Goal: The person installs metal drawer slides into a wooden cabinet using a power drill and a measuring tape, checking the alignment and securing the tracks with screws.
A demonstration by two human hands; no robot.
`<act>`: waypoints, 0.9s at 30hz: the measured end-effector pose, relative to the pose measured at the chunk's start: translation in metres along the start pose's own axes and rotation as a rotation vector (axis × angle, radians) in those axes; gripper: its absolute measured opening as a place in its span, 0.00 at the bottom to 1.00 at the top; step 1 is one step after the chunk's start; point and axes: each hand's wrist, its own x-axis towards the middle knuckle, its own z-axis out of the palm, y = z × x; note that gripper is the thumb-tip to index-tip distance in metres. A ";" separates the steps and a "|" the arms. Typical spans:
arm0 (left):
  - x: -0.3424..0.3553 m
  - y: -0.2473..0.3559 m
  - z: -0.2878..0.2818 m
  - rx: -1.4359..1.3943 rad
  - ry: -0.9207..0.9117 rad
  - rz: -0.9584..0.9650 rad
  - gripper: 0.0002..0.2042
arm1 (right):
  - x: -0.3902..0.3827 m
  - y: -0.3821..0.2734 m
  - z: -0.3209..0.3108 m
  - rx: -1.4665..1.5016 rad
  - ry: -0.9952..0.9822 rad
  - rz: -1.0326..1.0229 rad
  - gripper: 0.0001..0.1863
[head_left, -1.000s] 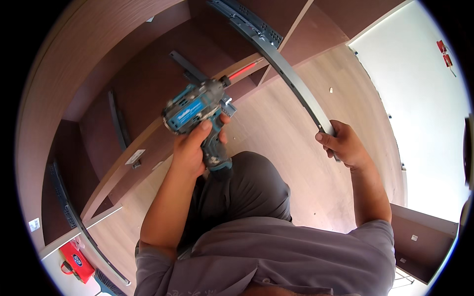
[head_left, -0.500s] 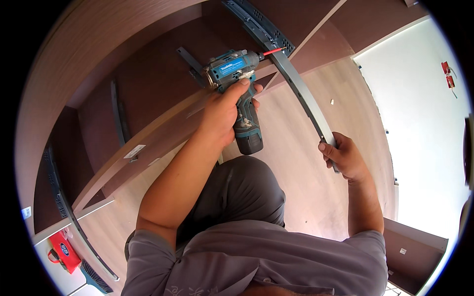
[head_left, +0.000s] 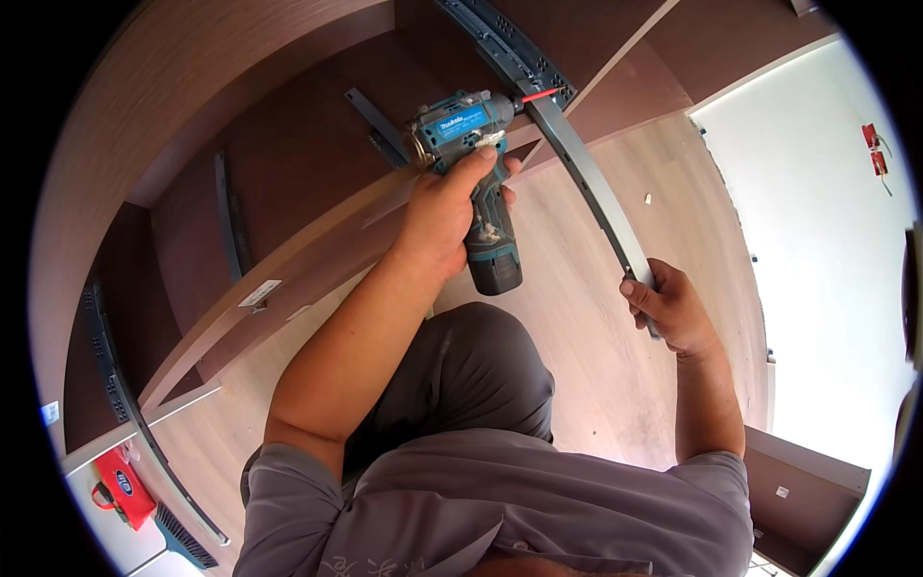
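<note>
My left hand is wrapped round a teal and black cordless driver. Its red bit reaches to the perforated metal drawer runner fixed inside the brown cabinet, at the top centre; whether the tip touches cannot be told. My right hand grips the lower end of the runner's long silver rail, which hangs out past the cabinet's front edge toward me.
Other runners sit in the cabinet, one at far left pulled out. A red bag lies at lower left. A loose brown carcass stands lower right, beside a white wall with red fittings. My bent knee is over the wood floor.
My left hand has moved up and right with the driver, bringing the bit to the runner's perforated plate. My right hand, still on the rail, sits a little lower in view.
</note>
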 end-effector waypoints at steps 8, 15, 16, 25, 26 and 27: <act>0.002 -0.001 0.003 -0.012 0.011 -0.012 0.14 | 0.001 0.002 -0.001 0.004 -0.001 -0.008 0.19; 0.002 -0.001 0.003 -0.022 0.014 -0.023 0.14 | 0.001 0.002 0.000 -0.004 -0.002 -0.011 0.19; 0.002 -0.001 0.003 -0.022 0.014 -0.020 0.14 | 0.002 0.002 -0.001 -0.005 -0.005 -0.015 0.19; 0.002 0.002 0.002 -0.008 0.010 -0.019 0.14 | 0.002 0.004 -0.001 -0.008 -0.012 -0.018 0.19; 0.002 0.002 0.002 0.000 0.011 -0.020 0.14 | 0.002 0.003 -0.001 -0.008 -0.014 -0.023 0.19; 0.001 0.002 0.001 0.008 0.012 -0.022 0.14 | 0.002 0.002 -0.001 -0.009 -0.015 -0.026 0.19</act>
